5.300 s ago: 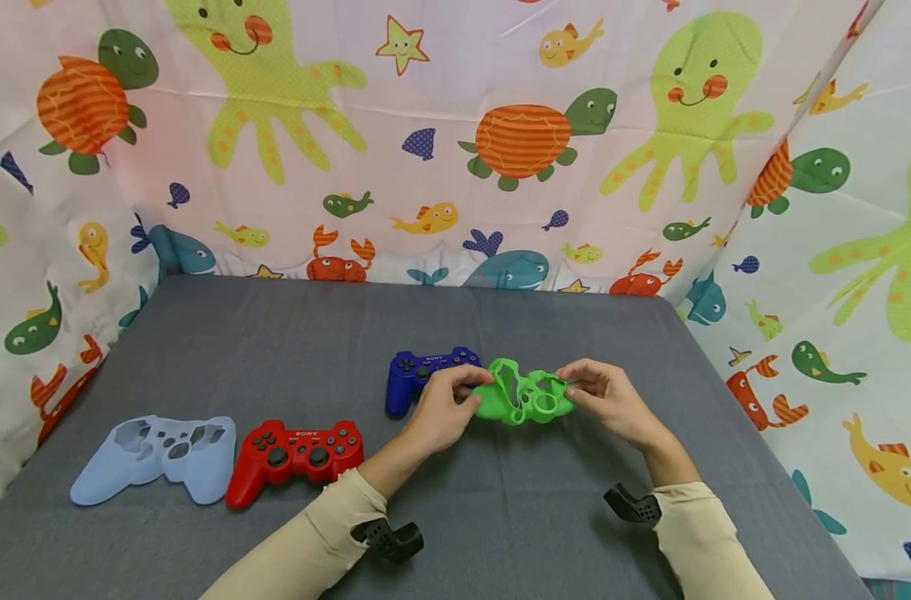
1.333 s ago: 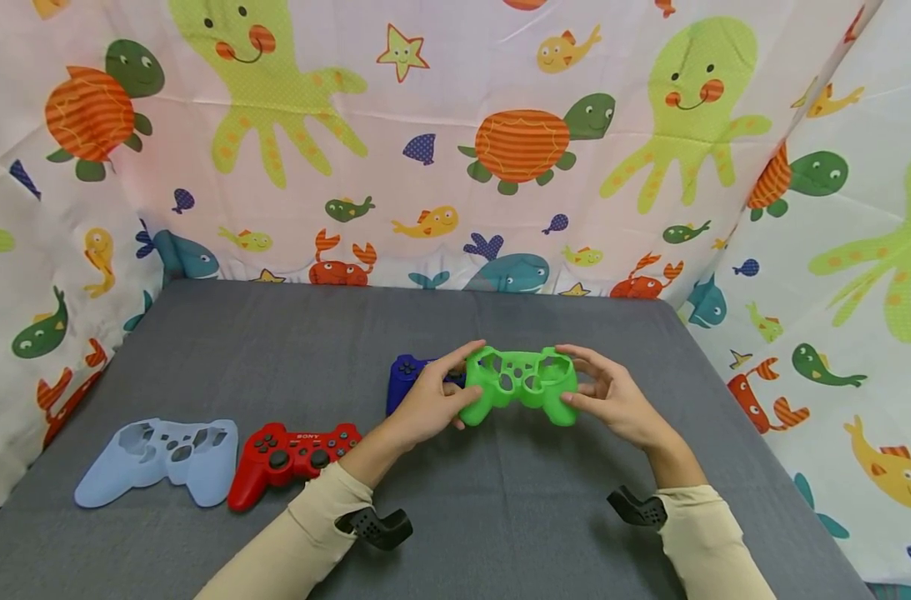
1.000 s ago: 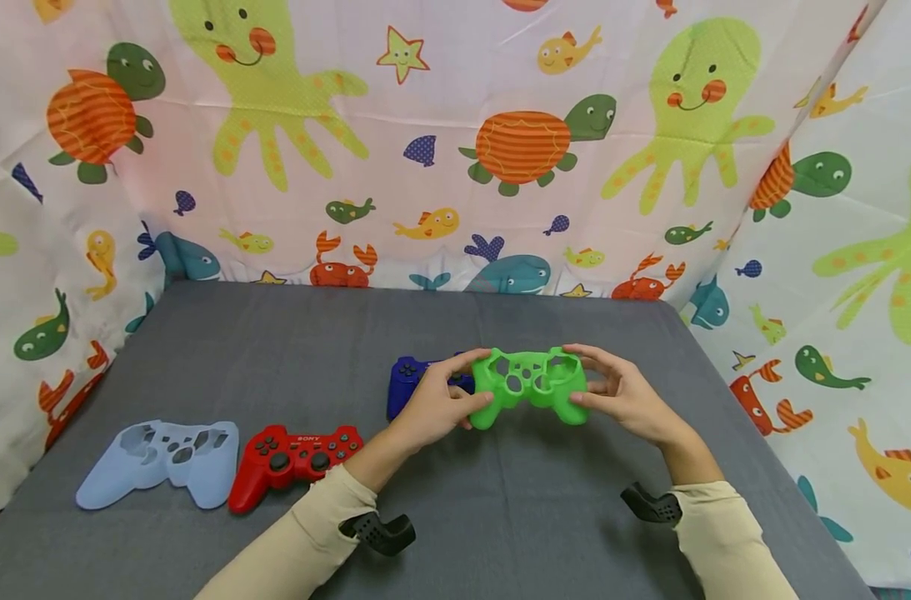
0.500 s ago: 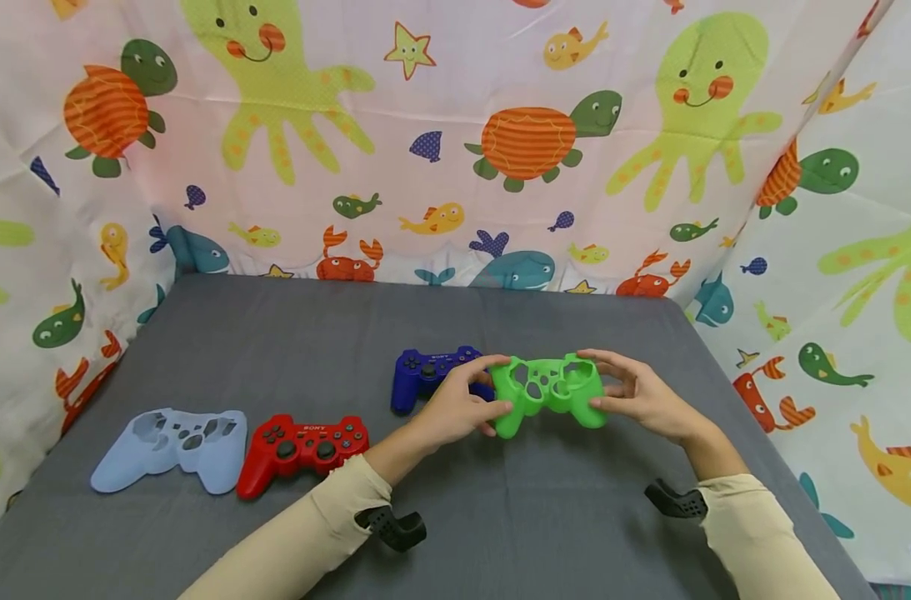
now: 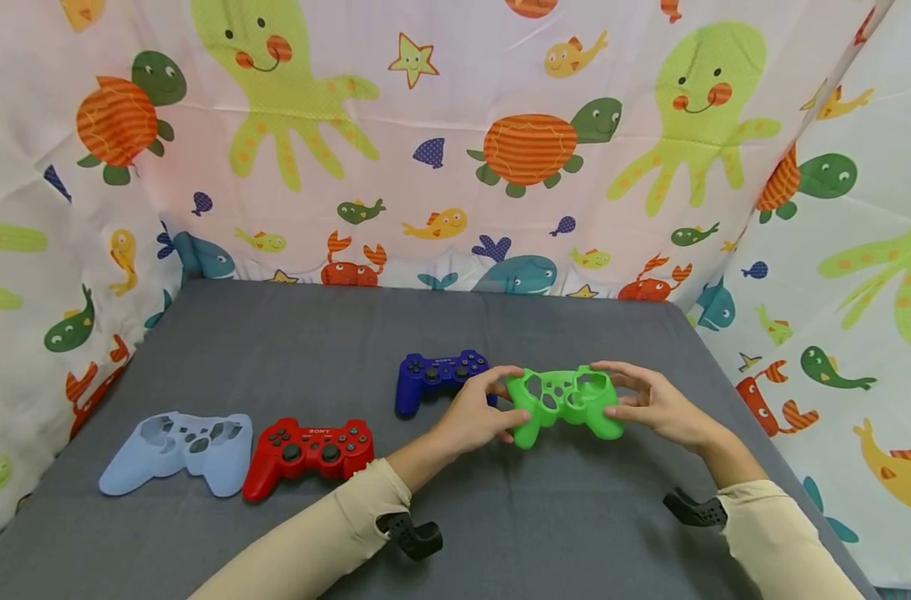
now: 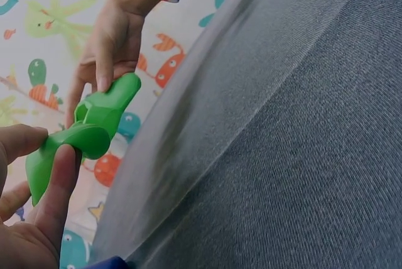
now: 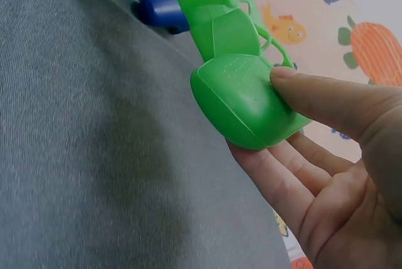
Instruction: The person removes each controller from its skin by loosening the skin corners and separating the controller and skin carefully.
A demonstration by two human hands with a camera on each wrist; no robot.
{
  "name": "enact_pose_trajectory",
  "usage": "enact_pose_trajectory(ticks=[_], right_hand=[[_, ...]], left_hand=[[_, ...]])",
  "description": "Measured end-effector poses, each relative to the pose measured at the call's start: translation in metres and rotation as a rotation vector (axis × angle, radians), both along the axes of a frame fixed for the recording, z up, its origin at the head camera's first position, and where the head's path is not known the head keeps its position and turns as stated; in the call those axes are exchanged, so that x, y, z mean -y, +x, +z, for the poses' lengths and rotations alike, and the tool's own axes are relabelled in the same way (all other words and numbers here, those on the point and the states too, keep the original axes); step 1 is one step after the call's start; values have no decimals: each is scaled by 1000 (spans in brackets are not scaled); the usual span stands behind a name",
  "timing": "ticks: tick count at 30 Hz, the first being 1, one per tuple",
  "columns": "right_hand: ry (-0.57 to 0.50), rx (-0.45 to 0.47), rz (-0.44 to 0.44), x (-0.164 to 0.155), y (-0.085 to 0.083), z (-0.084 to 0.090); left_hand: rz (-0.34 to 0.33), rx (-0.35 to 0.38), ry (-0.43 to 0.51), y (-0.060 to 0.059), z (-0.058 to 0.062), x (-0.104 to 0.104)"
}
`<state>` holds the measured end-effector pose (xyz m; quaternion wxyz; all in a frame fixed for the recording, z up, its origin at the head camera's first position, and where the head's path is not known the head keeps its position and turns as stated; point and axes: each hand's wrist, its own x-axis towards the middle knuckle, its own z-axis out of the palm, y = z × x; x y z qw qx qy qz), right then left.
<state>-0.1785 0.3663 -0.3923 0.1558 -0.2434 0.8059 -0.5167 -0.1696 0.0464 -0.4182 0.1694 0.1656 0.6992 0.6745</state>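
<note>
A green silicone controller cover point(image 5: 568, 400), hollow with cut-out holes, is held above the table between both hands. My left hand point(image 5: 476, 412) pinches its left grip, thumb in front and fingers behind, as the left wrist view also shows on the green cover point(image 6: 88, 137). The right grip is pinched by my right hand point(image 5: 661, 404); in the right wrist view the thumb presses on the cover's rounded end point(image 7: 245, 99). Just behind the left hand a blue game controller point(image 5: 434, 375) lies on the table, its right end partly hidden by that hand.
To the left lie a red game controller point(image 5: 308, 454) and a pale blue controller cover point(image 5: 181, 452), side by side. The grey cloth-covered table point(image 5: 290, 342) is bordered by a curtain point(image 5: 455, 92) printed with sea animals at the back and sides.
The green cover, earlier folded and crumpled, is now spread out flat, facing up. Both hands have carried it to the right and slightly nearer, uncovering more of the blue controller.
</note>
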Motion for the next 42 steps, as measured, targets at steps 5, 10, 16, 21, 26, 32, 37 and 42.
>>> enact_pose_trajectory(ticks=[5,10,16,21,26,32,37,42], right_hand=[[51,-20,-18,-8,2,-1],[113,-26,-49,-19,8,3],[141,-29,-50,-31,13,6],[166,-30,-65,-41,16,7],[182,10,-67,-52,18,7],[223,63,-73,-67,21,6],[228,81,-59,-75,23,5],[231,98,-40,-84,24,5]], left_hand=[[9,19,-7,2,0,-10],[5,45,-28,6,0,-23],[-26,53,-30,8,-1,-37],[-46,66,-26,9,-1,-48],[-34,65,-45,12,-1,-62],[-14,60,-99,17,0,-77],[1,54,-156,21,1,-86],[9,58,-192,23,1,-97]])
